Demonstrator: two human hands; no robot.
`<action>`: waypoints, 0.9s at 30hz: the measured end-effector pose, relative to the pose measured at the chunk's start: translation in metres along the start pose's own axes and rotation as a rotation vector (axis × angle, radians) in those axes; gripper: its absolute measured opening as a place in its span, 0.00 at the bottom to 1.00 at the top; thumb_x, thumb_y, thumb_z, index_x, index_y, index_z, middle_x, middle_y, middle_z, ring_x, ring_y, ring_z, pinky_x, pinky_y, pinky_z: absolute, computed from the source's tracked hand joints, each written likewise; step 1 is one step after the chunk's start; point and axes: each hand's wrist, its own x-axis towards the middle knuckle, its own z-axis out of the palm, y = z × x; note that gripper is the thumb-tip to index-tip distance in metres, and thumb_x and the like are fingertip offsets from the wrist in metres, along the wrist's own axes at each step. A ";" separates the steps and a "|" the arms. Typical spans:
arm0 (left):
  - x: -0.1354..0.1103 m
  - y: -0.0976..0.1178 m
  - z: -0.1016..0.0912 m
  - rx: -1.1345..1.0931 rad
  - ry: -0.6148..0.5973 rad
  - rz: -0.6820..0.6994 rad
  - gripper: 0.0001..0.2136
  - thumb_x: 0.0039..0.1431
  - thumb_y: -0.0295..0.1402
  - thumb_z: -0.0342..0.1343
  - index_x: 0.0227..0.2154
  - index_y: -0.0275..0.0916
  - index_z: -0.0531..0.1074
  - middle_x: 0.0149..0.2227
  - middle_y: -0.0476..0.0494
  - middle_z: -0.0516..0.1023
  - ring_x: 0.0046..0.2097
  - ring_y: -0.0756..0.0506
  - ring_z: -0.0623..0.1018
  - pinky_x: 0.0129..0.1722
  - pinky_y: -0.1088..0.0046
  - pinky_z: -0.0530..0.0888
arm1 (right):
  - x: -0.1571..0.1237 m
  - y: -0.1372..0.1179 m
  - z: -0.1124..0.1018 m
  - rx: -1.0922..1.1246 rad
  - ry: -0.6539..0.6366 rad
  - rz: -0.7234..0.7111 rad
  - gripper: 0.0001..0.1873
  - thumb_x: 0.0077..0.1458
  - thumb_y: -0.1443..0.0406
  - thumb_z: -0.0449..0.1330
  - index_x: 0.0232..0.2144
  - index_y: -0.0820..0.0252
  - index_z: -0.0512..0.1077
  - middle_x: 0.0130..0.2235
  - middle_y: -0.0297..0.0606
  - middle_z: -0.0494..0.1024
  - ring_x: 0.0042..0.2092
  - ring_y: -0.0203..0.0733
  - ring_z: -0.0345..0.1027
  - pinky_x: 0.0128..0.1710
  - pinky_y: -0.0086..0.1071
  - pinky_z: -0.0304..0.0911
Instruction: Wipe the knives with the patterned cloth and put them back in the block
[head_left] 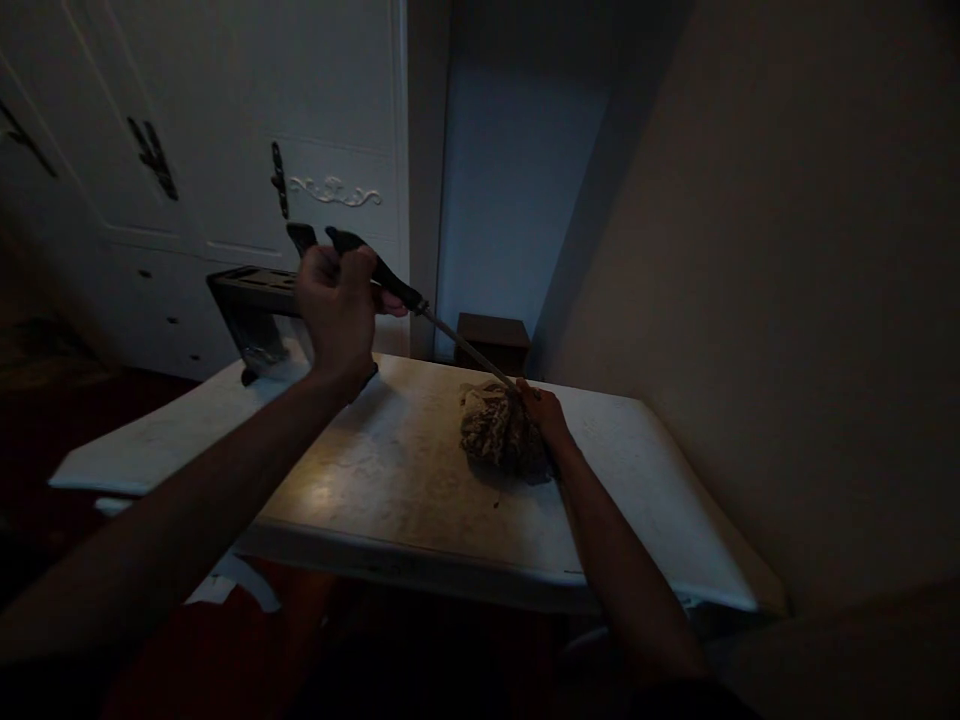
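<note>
My left hand (337, 310) is closed around the black handle of a honing steel (469, 347), raised above the table. Its thin metal rod slants down to the right. At the rod's far end my right hand (541, 412) grips a crumpled brown patterned cloth (491, 428), gathered about the tip, which is hidden. The cloth hangs at the tabletop. Just behind my left hand stands a dark-framed knife block (259, 285) with slots in its top. Another black handle (301, 236) sticks up there; whether it sits in the block is hidden.
A pale table (420, 500) with a shiny cover spans the front. White cupboards (225, 100) with dark handles stand behind on the left. A brown box (493, 340) is past the far edge, and a wall (750, 250) runs along the right. The room is dim.
</note>
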 end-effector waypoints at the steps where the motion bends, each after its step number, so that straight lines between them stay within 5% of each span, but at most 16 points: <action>1: -0.006 -0.007 0.001 -0.037 0.005 -0.059 0.05 0.53 0.27 0.53 0.27 0.35 0.61 0.18 0.56 0.65 0.16 0.52 0.72 0.22 0.76 0.75 | 0.000 0.001 -0.002 0.027 0.013 0.027 0.33 0.50 0.38 0.52 0.24 0.62 0.74 0.28 0.40 0.78 0.38 0.48 0.71 0.39 0.36 0.63; 6: -0.034 -0.030 0.000 -0.148 0.027 -0.242 0.06 0.47 0.30 0.54 0.27 0.37 0.62 0.21 0.52 0.72 0.17 0.52 0.72 0.23 0.75 0.75 | -0.001 0.009 0.005 0.531 0.029 0.124 0.29 0.47 0.40 0.58 0.29 0.60 0.74 0.33 0.39 0.80 0.38 0.46 0.74 0.38 0.35 0.67; 12: -0.060 -0.064 -0.013 -0.181 -0.037 -0.475 0.12 0.41 0.34 0.56 0.29 0.39 0.61 0.24 0.51 0.75 0.21 0.49 0.76 0.25 0.72 0.76 | -0.001 -0.002 0.021 1.080 -0.114 0.181 0.22 0.52 0.46 0.60 0.37 0.58 0.74 0.39 0.39 0.81 0.45 0.46 0.74 0.43 0.38 0.71; 24: -0.084 -0.117 -0.042 -0.184 -0.232 -0.810 0.13 0.39 0.29 0.63 0.26 0.36 0.63 0.31 0.43 0.79 0.32 0.43 0.81 0.39 0.62 0.80 | -0.007 -0.007 0.021 1.179 -0.245 0.112 0.19 0.54 0.49 0.56 0.37 0.56 0.72 0.44 0.38 0.79 0.53 0.46 0.69 0.49 0.41 0.68; 27: -0.084 -0.129 -0.047 -0.175 -0.299 -0.899 0.16 0.34 0.27 0.66 0.25 0.35 0.64 0.32 0.40 0.79 0.33 0.42 0.82 0.40 0.65 0.79 | -0.012 -0.014 0.019 1.186 -0.243 0.091 0.12 0.51 0.56 0.56 0.34 0.56 0.72 0.44 0.37 0.79 0.53 0.44 0.69 0.52 0.41 0.67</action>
